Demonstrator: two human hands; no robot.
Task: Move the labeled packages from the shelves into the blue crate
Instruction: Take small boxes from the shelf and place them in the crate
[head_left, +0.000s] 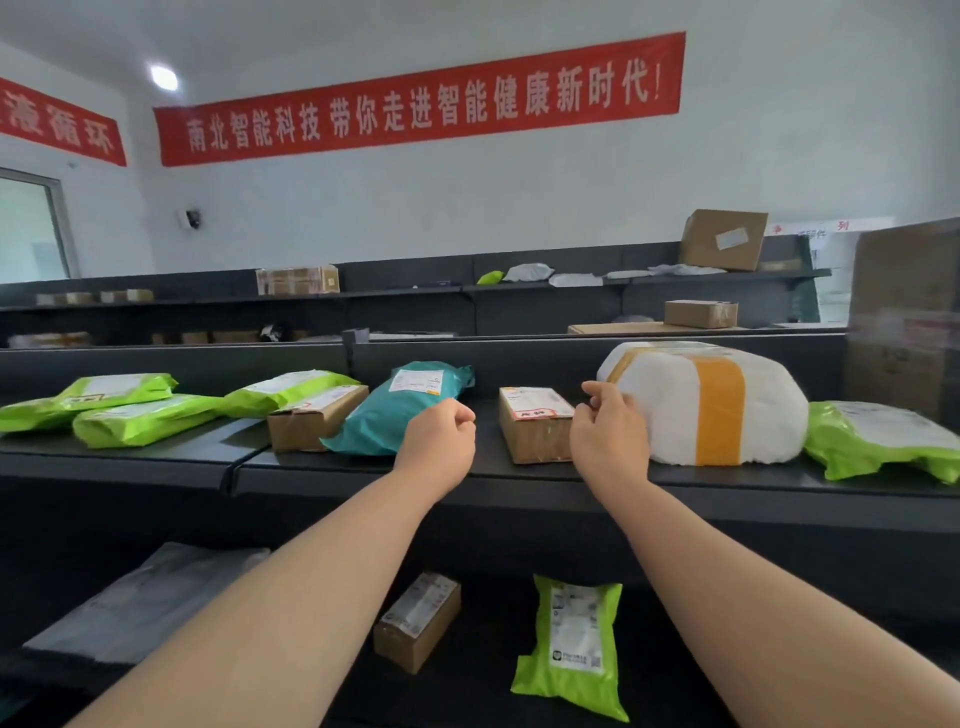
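Lower frame, nearest: our two bare forearms rising from the bottom corners toward centre; between them, on the lower shelf, a small brown box and a green mailer, both labelled, with a grey bag at lower left. Mid-frame, upper shelf: our left hand, fingers curled loosely into a near-fist, holding nothing, its knuckles at the right edge of the teal mailer; whether it touches we cannot tell. Our right hand, fingers bent and drawn together, rests against the left flank of the white bundle banded in yellow tape, just beside the labelled carton standing between the two hands. Left of centre: another carton and three green mailers; at the right edge, one more green mailer. Upper frame, far: grey shelving with assorted boxes, and a red banner on the wall. The blue crate is not in view. Risks, as we judge them: the white bundle looks bulky and soft, so a one-handed pull may let it sag, slip, or sweep the carton off the shelf lip; slick mailers may slide from a loose grip; with the crate unseen, a blind drop could miss it.
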